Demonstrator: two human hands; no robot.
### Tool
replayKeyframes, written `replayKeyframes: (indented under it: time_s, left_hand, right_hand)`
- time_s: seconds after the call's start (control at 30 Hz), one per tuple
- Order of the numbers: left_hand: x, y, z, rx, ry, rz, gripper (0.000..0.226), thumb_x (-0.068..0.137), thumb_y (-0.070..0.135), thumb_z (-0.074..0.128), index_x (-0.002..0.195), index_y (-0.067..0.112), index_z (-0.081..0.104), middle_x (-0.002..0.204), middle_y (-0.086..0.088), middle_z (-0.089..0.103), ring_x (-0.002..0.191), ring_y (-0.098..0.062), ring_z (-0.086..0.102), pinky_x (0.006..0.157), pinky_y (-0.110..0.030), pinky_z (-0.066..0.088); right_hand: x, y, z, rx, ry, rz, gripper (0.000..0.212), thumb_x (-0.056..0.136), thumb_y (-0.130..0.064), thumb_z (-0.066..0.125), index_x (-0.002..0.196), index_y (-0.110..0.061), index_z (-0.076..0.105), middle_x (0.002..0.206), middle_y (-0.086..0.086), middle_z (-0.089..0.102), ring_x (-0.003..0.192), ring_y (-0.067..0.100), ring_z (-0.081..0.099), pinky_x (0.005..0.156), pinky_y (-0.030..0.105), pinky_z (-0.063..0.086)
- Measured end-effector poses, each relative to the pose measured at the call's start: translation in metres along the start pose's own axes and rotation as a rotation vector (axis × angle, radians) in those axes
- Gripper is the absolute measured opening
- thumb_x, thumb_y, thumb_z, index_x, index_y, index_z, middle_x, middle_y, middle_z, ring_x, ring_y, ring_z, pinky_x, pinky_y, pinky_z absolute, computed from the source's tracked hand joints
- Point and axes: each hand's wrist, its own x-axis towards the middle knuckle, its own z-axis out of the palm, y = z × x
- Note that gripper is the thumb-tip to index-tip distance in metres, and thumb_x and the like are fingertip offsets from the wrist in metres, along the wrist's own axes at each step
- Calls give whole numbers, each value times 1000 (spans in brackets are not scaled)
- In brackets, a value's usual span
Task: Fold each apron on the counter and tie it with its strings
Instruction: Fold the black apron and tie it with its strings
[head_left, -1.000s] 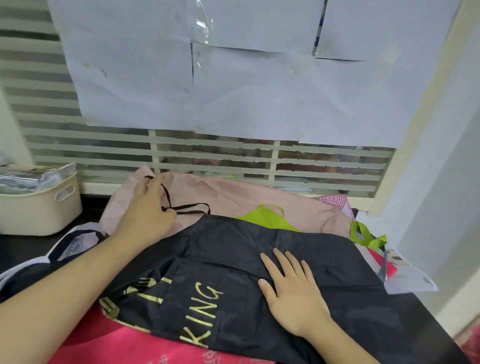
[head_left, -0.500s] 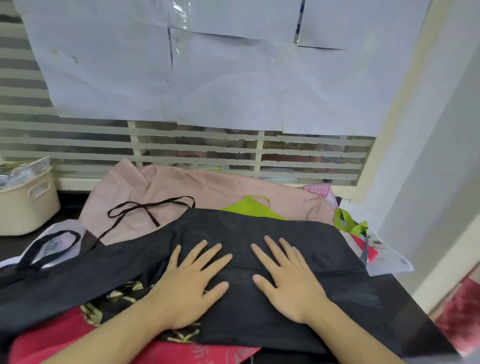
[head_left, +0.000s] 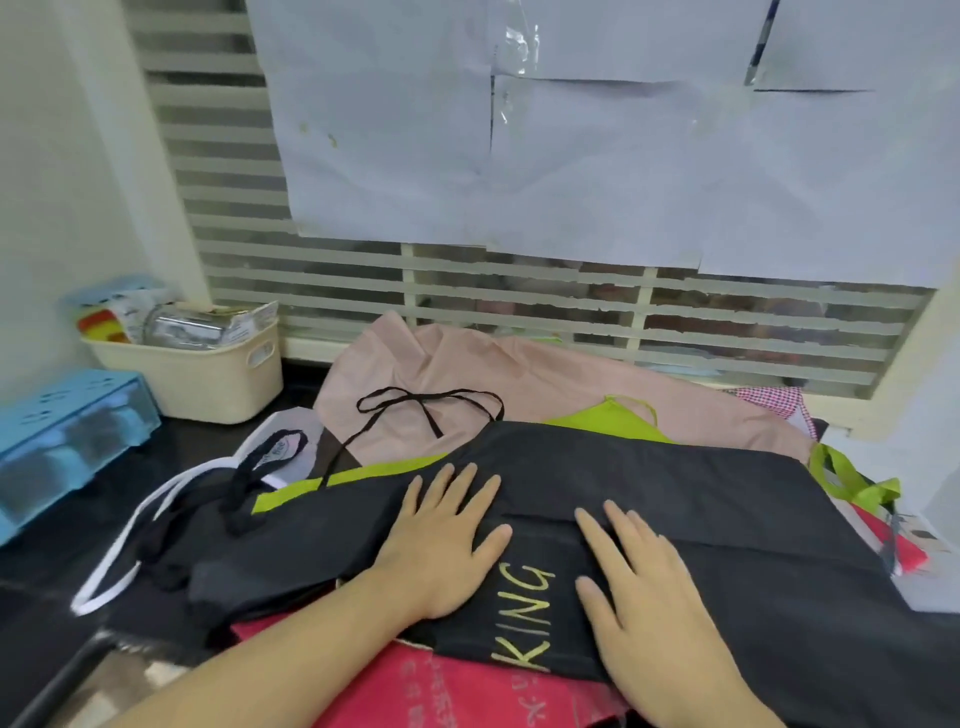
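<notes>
Both hands have slid apart; left hand (head_left: 441, 540) and right hand (head_left: 649, 587) press flat, fingers spread, on the black apron (head_left: 727, 519) covering the dark counter (head_left: 47, 613), beneath a seemingly papered window (head_left: 519, 291).

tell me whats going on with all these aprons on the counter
A person is partway through folding a black apron with gold lettering. Both hands lie flat on it, the left hand and right hand pressing the cloth down with straight fingers. It lies on top of a pile of other aprons: a pink one, a lime green one and a red one. Its black strings trail loose over the pink apron, not yet tied.
</notes>
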Motion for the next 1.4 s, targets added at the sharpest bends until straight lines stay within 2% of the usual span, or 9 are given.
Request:
replayKeyframes:
  time_s: [0.13,0.27,0.47,0.67,0.73,0.83,1.07,1.23,1.4]
  left_hand:
    - [-24,-32,-6,-42,9,141,63,109,61,22,166,42,2,175,10,-5,160,-7,-12,131,-33,-6]
    - [-49,-96,-19,-61,-9,287,58,110,58,28,165,46,12,173,23,3,156,8,-8,130,-24,2]
    - [-63,-151,-29,22,11,222,57,109,60,23,164,48,11,172,24,1,157,5,-7,131,-30,2]
    - [-79,-94,-17,-15,338,66,44,106,32,46,148,21,54,165,1,36,153,-19,31,126,-30,18]
    - [-88,-80,-14,-137,282,53,48,109,42,42,154,25,47,166,8,31,154,-11,26,125,-24,16]
    - [-98,-98,-15,-135,67,106,60,110,55,31,165,36,21,171,23,10,157,3,0,128,-21,-1]
    - [-92,-181,-30,-40,-65,-8,59,110,56,24,165,43,10,171,25,2,156,5,-6,125,-22,-9]
    - [-80,-199,-22,-98,152,-177,66,99,63,33,153,28,44,154,8,43,142,-20,39,121,-37,30]
    - [-74,-194,-29,136,406,-284,43,83,7,71,126,10,68,121,-9,59,113,-36,59,96,-50,47]
  right_hand:
    - [-1,0,11,-99,-105,-51,85,69,-81,-36,151,-63,-20,162,-28,-31,154,0,-23,126,29,-10]
    - [-2,23,-3,-157,-168,-73,75,77,-78,-21,149,-60,-29,159,-32,-35,149,-5,-32,128,27,-9]
    - [-3,26,-11,-95,-185,-75,68,87,-76,-9,151,-61,-26,160,-35,-31,147,-9,-33,128,27,-8]
    - [3,-26,-4,-60,1,-9,70,96,-49,19,162,-31,33,171,-5,22,160,19,10,129,35,13]
    - [2,-49,2,-4,-47,-122,62,102,-58,23,163,-45,18,173,-17,3,160,9,-6,129,30,4]
    - [-3,-55,13,-83,-145,-191,69,88,-75,-4,153,-60,-21,164,-26,-31,151,-1,-32,128,30,-9]
    - [-3,-49,9,-129,-172,-197,73,80,-77,-13,150,-62,-25,160,-31,-34,146,-5,-39,127,29,-12]
    - [-3,-49,8,-96,-173,-190,71,82,-78,-9,150,-64,-23,161,-33,-31,147,-5,-37,128,29,-12]
    - [-5,-46,10,-51,-160,-206,67,87,-77,-2,152,-64,-18,164,-31,-26,148,-5,-34,128,31,-10]
